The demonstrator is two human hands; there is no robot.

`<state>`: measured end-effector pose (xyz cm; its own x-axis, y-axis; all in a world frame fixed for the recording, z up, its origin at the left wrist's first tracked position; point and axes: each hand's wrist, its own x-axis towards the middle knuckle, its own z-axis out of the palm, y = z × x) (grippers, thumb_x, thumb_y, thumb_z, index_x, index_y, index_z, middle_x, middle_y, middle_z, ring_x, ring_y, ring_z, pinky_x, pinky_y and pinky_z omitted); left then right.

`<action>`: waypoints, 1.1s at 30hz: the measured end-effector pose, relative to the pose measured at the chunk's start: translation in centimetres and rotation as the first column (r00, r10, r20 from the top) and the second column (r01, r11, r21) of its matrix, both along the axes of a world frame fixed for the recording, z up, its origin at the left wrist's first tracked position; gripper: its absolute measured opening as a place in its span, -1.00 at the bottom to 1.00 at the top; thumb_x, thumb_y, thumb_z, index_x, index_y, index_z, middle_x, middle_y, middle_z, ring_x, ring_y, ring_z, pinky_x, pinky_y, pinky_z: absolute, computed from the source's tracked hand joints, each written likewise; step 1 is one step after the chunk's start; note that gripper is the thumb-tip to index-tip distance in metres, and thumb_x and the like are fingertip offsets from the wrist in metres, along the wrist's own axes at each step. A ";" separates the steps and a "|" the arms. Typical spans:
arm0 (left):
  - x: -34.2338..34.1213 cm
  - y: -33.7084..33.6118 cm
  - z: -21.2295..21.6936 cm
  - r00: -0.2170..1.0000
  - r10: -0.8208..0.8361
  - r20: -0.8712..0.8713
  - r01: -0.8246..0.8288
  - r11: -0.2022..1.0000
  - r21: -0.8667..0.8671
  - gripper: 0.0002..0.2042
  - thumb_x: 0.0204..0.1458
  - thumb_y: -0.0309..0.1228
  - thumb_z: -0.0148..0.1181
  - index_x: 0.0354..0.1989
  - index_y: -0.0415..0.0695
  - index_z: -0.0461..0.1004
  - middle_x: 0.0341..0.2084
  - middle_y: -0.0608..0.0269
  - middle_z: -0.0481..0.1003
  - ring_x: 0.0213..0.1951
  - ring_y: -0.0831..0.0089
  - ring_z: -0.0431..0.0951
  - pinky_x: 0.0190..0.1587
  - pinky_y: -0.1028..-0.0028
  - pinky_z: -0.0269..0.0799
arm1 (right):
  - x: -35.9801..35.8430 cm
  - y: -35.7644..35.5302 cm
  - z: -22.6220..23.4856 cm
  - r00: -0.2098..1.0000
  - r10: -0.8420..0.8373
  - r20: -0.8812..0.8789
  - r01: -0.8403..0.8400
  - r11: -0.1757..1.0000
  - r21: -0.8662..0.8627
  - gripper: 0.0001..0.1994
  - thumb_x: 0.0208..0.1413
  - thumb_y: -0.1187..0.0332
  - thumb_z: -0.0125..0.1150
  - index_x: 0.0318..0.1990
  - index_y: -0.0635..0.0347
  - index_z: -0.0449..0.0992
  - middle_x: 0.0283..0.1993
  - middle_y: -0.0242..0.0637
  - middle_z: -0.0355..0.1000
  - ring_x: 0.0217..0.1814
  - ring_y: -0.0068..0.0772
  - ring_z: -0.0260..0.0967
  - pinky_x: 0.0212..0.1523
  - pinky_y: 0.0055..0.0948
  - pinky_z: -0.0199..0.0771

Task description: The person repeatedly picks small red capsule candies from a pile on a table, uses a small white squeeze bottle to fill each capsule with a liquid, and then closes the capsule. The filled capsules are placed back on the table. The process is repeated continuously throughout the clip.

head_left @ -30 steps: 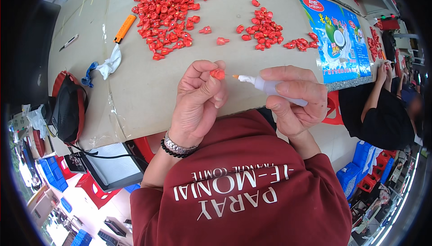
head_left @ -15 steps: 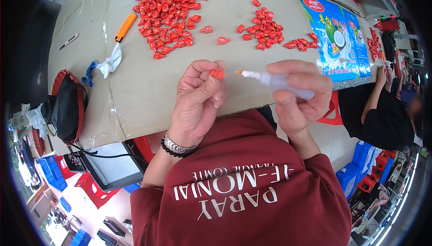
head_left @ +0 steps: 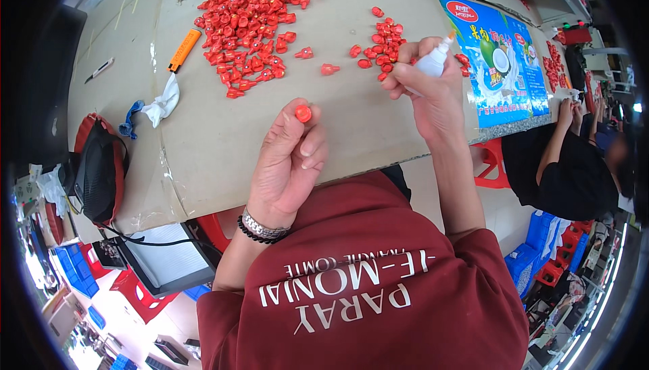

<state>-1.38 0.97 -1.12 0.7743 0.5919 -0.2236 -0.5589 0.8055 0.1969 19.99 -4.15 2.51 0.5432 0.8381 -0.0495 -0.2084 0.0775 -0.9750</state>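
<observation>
1. Head view, fingers: the fingers (head_left: 305,134) of the left hand (head_left: 287,167) are pinched together on a small red cap (head_left: 303,113), its round face turned up, held above the near edge of the table (head_left: 223,140). The fingers of the right hand (head_left: 426,89) are wrapped tight around a small white squeeze bottle (head_left: 433,62) with an orange nozzle.

2. Head view, what changed: half a second ago the bottle's nozzle pointed straight at the cap, both hands close together at the near edge. Now the right hand has swung away toward the table's right side, nozzle tilted up and off the cap. I judge that the dab on this cap is done and the piece is ready to be set down, though whether anything wet sits on the cap is too small to tell.

3. Head view, pose: the left forearm rises from the lower edge, wrist bent back, a metal band and bead bracelet (head_left: 263,228) on it. The right arm is stretched farther out, the hand just beside the small cluster of red caps (head_left: 378,42) near a blue printed sheet (head_left: 497,59).

4. Head view, surroundings: a large heap of red caps (head_left: 250,25) lies toward the far edge; an orange lighter (head_left: 184,50) and a white rag (head_left: 162,103) lie toward the left edge.
</observation>
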 end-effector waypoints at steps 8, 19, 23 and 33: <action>-0.2 -0.1 -0.3 1.000 -0.009 0.015 0.009 1.000 -0.003 -0.78 0.14 -0.27 0.11 -0.11 -0.08 0.41 -0.31 0.33 0.48 -0.50 0.61 0.30 -0.51 0.62 0.19 | 1.5 2.3 -1.7 0.496 0.168 0.852 0.035 0.976 -0.213 -0.86 -0.11 0.52 0.30 -0.33 0.20 0.53 -0.38 -0.33 0.41 -0.45 -0.38 0.43 -0.51 -0.45 0.38; -0.3 -0.2 -0.1 0.994 0.043 -0.097 -0.031 0.992 0.123 -0.80 0.16 -0.36 0.10 -0.10 -0.16 0.42 -0.33 0.33 0.47 -0.52 0.61 0.29 -0.51 0.61 0.19 | -1.1 2.1 -2.6 0.122 0.210 0.970 0.176 0.957 -0.229 -0.82 -0.18 0.49 0.34 -0.37 0.22 0.49 -0.36 -0.29 0.41 -0.40 -0.22 0.42 -0.44 -0.31 0.38; -0.2 -0.3 0.3 0.973 0.092 -0.214 -0.045 0.976 0.214 -0.80 0.16 -0.37 0.11 -0.11 -0.19 0.43 -0.34 0.34 0.48 -0.55 0.63 0.29 -0.52 0.61 0.19 | -2.0 1.2 -2.0 0.377 0.142 0.915 0.143 0.967 -0.209 -0.84 -0.14 0.55 0.30 -0.36 0.24 0.47 -0.35 -0.32 0.43 -0.38 -0.42 0.43 -0.41 -0.45 0.40; 0.1 -0.5 0.8 0.919 0.176 -0.354 -0.041 0.933 0.357 -0.82 0.17 -0.40 0.09 -0.13 -0.22 0.43 -0.38 0.37 0.50 -0.58 0.69 0.33 -0.55 0.64 0.23 | -4.1 -0.2 -0.3 0.790 0.140 0.597 -0.213 0.975 0.054 -0.74 -0.30 0.63 0.45 -0.39 0.27 0.51 -0.42 -0.30 0.46 -0.37 -0.53 0.39 -0.39 -0.53 0.38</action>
